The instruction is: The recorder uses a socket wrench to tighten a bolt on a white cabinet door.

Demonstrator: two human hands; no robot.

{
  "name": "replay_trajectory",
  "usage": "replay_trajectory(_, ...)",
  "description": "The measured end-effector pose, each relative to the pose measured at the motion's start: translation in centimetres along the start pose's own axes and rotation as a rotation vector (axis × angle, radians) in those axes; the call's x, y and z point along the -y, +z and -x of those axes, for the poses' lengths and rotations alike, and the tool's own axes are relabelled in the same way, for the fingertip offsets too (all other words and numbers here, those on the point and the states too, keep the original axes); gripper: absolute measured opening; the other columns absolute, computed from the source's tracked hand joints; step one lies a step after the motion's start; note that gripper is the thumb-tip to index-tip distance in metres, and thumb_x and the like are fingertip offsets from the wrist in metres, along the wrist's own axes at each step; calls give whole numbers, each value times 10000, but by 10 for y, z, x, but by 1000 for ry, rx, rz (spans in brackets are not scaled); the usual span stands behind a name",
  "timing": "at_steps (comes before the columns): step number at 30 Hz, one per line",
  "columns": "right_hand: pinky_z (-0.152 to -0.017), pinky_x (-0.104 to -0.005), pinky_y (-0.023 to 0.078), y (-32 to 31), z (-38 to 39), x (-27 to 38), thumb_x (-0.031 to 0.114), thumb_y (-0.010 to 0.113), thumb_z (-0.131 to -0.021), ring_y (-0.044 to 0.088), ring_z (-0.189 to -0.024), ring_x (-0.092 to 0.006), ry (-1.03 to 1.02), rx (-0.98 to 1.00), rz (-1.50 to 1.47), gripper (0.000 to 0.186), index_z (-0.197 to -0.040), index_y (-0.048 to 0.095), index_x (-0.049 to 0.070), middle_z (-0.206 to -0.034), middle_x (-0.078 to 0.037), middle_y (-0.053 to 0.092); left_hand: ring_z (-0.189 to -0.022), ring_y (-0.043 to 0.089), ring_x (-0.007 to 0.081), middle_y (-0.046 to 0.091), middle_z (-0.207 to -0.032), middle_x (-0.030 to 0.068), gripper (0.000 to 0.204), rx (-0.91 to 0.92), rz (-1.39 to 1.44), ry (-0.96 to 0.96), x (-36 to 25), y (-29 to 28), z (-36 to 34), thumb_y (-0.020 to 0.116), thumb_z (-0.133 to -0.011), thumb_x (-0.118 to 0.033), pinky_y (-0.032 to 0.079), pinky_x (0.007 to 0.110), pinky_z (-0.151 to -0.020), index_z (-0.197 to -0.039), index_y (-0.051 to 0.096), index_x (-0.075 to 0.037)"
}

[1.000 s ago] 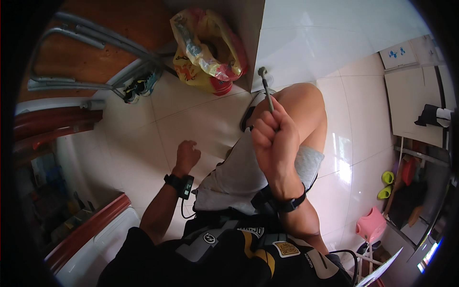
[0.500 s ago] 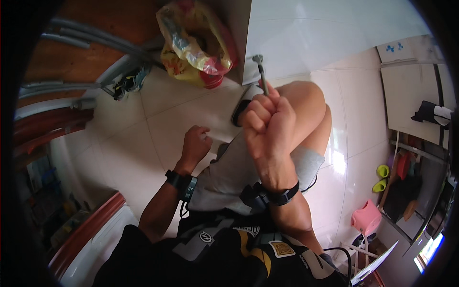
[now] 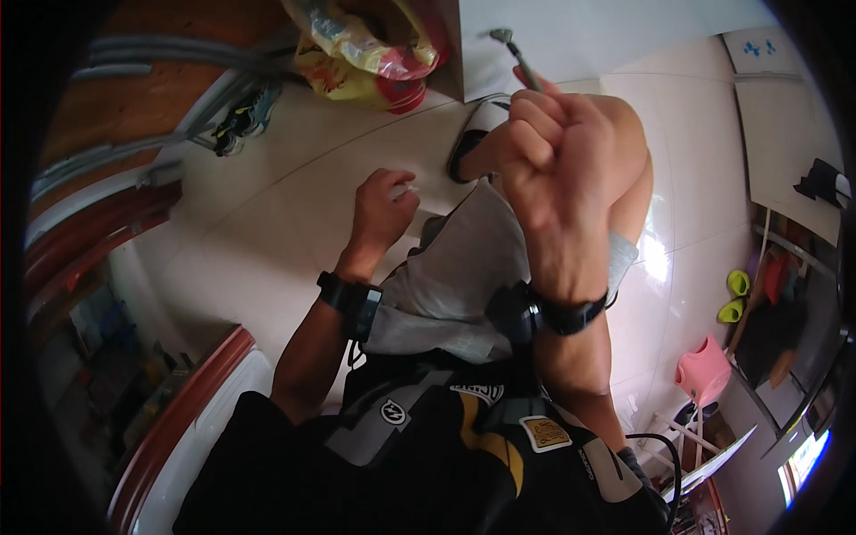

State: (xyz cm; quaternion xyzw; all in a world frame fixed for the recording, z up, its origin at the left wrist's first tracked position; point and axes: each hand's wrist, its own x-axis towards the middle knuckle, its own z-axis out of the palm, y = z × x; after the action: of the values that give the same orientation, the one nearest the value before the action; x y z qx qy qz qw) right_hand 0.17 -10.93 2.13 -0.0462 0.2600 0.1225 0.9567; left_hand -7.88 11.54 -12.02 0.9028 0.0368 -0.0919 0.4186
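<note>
My right hand [image 3: 562, 152] is closed round the handle of a small hammer [image 3: 524, 71], its short metal head pointing up and away from me. Behind the head stands a smooth white panel [image 3: 615, 36]; whether the two touch I cannot tell. My left hand [image 3: 383, 209] hangs over the floor left of my knee, fingers curled in. Something small and whitish shows at its fingertips, too small to name. Both wrists carry black bands.
A yellow and red plastic bag [image 3: 366, 62] leans beside the panel, with shoes [image 3: 245, 120] to its left. Red-brown wooden furniture [image 3: 98, 214] lines the left. On the right are yellow-green slippers [image 3: 734, 297], a pink stool [image 3: 703, 370] and a cabinet [image 3: 789, 152].
My right hand has moved up and right in the picture with the hammer. My left hand is higher too. The surroundings have also shifted, so the view itself has tilted.
</note>
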Motion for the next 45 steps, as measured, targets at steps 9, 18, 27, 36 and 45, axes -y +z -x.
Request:
replay_trajectory(9,-383,-206,200,15,18,1,11,346,-985,234,-477,-50,-92,109,89,158,-834,366,54,-636,38,292,-908,689,298,697,-955,168,244,-63,105,81,-50,-13,-14,652,-756,-53,550,354,-795,-984,715,8)
replay_trajectory(18,-367,-196,203,24,25,-5,-11,336,-988,246,-486,-39,-192,92,95,103,-960,433,-34,-648,43,285,-764,631,104,711,-870,55,266,-40,260,34,-112,-24,-22,643,-784,-66,510,258,-678,-1028,734,-13)
replay_trajectory(27,-423,-238,179,6,8,-2,-5,360,-948,219,-498,-72,-175,119,102,187,-787,324,81,-634,41,267,-700,609,101,669,-789,52,257,-11,419,65,-138,-20,-38,645,-764,-64,503,272,-653,-989,726,32)
replay_trajectory(36,-403,-250,160,5,6,-4,-3,353,-920,232,-487,-67,-228,27,134,178,-778,337,102,-625,44,267,-643,517,36,638,-789,-16,250,32,455,20,-133,-15,-33,641,-822,-37,419,216,-565,-1053,720,14)
replay_trajectory(45,-402,-213,172,-9,-1,-17,38,367,-980,247,-505,-45,-192,-43,37,109,-1070,428,39,-664,68,265,-633,521,37,644,-777,-12,257,0,415,-71,-102,-27,-34,649,-832,-54,423,211,-559,-1073,709,14)
